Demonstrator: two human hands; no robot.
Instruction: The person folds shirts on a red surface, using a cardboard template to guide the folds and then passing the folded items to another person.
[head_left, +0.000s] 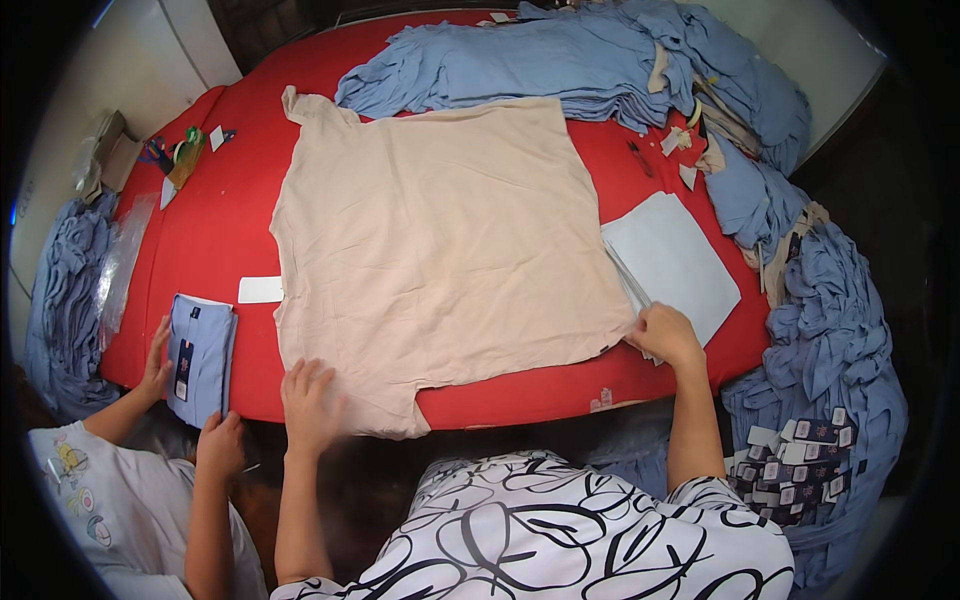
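A beige shirt [450,230] lies spread over the red-covered table, its sleeves toward the left and its hem toward the right. My left hand [312,408] rests flat with fingers apart on the near sleeve end, slightly blurred. At the hem's near right corner, my right hand [668,334] is closed, pinching the cloth by a small dark tag. Right beside that hand lies a stack of white sheets [685,260], partly under the shirt's edge. A white card [260,290] touches the shirt's left side.
At the left, a co-worker's hands [220,445] hold a folded blue shirt [200,355]. Blue garments [520,65] are piled at the back, and more [835,300] hang at the right. Dark and white tags [800,460] lie there. Scissors [158,153] stand back left; small snips [640,158] lie back right.
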